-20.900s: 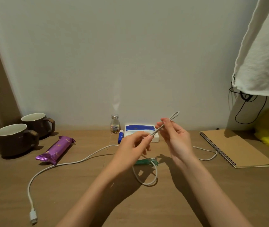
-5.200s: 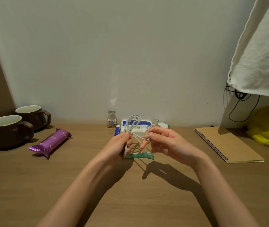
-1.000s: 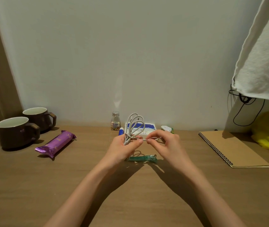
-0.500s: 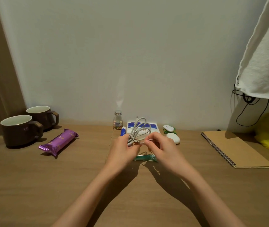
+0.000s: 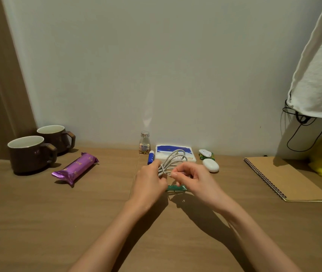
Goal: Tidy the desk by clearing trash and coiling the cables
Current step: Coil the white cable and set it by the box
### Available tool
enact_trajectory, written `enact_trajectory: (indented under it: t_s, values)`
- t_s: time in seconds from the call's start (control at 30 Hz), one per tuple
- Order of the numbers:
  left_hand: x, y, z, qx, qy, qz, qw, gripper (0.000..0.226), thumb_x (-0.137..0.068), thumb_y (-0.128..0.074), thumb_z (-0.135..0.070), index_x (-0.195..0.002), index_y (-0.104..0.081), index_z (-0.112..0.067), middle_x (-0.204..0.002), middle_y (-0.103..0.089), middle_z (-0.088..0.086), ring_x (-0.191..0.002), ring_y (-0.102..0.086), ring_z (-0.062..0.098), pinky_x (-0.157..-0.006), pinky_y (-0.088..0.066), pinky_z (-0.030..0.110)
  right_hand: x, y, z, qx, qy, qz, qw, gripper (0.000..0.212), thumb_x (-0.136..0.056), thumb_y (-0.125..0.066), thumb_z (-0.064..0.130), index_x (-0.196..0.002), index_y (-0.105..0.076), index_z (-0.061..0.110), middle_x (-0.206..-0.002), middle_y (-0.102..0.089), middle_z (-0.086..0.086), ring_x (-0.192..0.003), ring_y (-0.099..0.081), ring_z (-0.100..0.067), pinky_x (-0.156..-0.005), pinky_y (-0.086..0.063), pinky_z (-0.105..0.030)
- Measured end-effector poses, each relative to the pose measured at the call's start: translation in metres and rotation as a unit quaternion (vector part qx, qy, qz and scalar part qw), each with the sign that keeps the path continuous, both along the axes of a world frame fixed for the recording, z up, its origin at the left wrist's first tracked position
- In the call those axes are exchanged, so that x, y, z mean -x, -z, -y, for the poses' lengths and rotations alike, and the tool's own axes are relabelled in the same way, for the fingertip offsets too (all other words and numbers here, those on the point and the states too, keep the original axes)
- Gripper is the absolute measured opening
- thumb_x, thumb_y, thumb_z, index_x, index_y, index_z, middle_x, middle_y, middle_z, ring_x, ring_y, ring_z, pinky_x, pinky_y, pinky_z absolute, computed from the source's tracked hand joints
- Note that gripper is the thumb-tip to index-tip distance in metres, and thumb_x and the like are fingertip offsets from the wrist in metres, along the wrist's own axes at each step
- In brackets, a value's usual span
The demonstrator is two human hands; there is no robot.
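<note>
Twenty seconds back the white cable [image 5: 172, 158] trailed across the counter [image 5: 58, 222]. Now I see it all gathered into loops at 12 o'clock of the left hand [image 5: 150, 181], whose grip curls round the bundle's waist. The right hand [image 5: 193, 179] pinches a strand against it. A green wrapper [image 5: 175, 187] lies under them. The purple snack bar [image 5: 75, 167] at 9 o'clock and the notebook [image 5: 285, 179] at 3 sit well apart. Bare counter spreads at 6.

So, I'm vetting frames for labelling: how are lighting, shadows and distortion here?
Head view: dim warm light; left hand and right hand cast shadows toward the camera on the wooden desk; pale glare streak on the wall above the small glass bottle; wide-angle bowing tilts the left wall edge.
</note>
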State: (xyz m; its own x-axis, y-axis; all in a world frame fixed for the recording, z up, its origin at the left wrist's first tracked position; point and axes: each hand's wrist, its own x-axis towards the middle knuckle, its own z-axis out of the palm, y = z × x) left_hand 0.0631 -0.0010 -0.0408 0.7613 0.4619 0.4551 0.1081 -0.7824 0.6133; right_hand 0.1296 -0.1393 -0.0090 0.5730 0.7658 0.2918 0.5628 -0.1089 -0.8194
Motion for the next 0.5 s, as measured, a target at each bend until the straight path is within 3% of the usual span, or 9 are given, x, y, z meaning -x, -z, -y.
enact_trajectory:
  t_s: [0.1, 0.2, 0.33, 0.4, 0.5]
  values:
    - [0.0, -0.008, -0.009, 0.204, 0.099, -0.006, 0.974, 0.015, -0.085, -0.065, -0.015, -0.098, -0.059, -0.021, -0.087, -0.065, -0.004, -0.077, -0.062, 0.011, -0.06, -0.047, 0.02, -0.007, -0.002, 0.003, -0.013, 0.033, 0.025, 0.999, 0.006, -0.09, -0.062, 0.022, -0.086, -0.067, 0.024, -0.075, -0.063, 0.008, -0.064, -0.054, 0.004, -0.058, -0.041, -0.013]
    - [0.003, -0.021, -0.016, 0.344, 0.136, 0.002, 0.929, 0.021, -0.083, -0.069, -0.017, -0.1, -0.059, -0.011, -0.074, -0.061, -0.002, -0.054, -0.055, 0.004, -0.049, -0.042, 0.017, -0.013, -0.002, 0.005, -0.019, 0.112, 0.07, 0.991, 0.004, -0.091, -0.061, 0.026, -0.089, -0.063, 0.028, -0.087, -0.063, 0.013, -0.069, -0.053, 0.007, -0.06, -0.038, -0.011]
    - [0.005, -0.031, -0.018, 0.544, 0.219, 0.057, 0.808, 0.013, -0.09, -0.059, -0.019, -0.088, -0.05, -0.01, -0.055, -0.038, -0.005, -0.042, -0.038, 0.007, -0.047, -0.038, 0.02, -0.012, -0.002, 0.008, 0.051, 0.093, 0.063, 0.992, 0.014, -0.095, -0.051, 0.035, -0.106, -0.059, 0.033, -0.094, -0.065, 0.012, -0.073, -0.056, 0.006, -0.056, -0.041, -0.007]
    - [0.004, -0.031, -0.017, 0.542, 0.218, 0.072, 0.809, 0.017, -0.092, -0.055, -0.023, -0.094, -0.051, -0.007, -0.052, -0.038, -0.007, -0.04, -0.037, 0.006, -0.047, -0.036, 0.02, -0.009, -0.004, 0.01, 0.09, 0.063, 0.088, 0.99, 0.018, -0.095, -0.05, 0.038, -0.107, -0.063, 0.035, -0.086, -0.066, 0.013, -0.073, -0.057, 0.01, -0.055, -0.042, -0.008]
    - [0.003, -0.026, -0.019, 0.494, 0.174, 0.098, 0.846, 0.021, -0.091, -0.056, -0.026, -0.093, -0.05, -0.006, -0.053, -0.043, -0.005, -0.038, -0.038, 0.005, -0.042, -0.03, 0.017, -0.004, -0.006, 0.01, 0.115, 0.049, 0.137, 0.983, 0.02, -0.095, -0.051, 0.036, -0.101, -0.07, 0.033, -0.08, -0.064, 0.016, -0.079, -0.059, -0.001, -0.062, -0.047, -0.016]
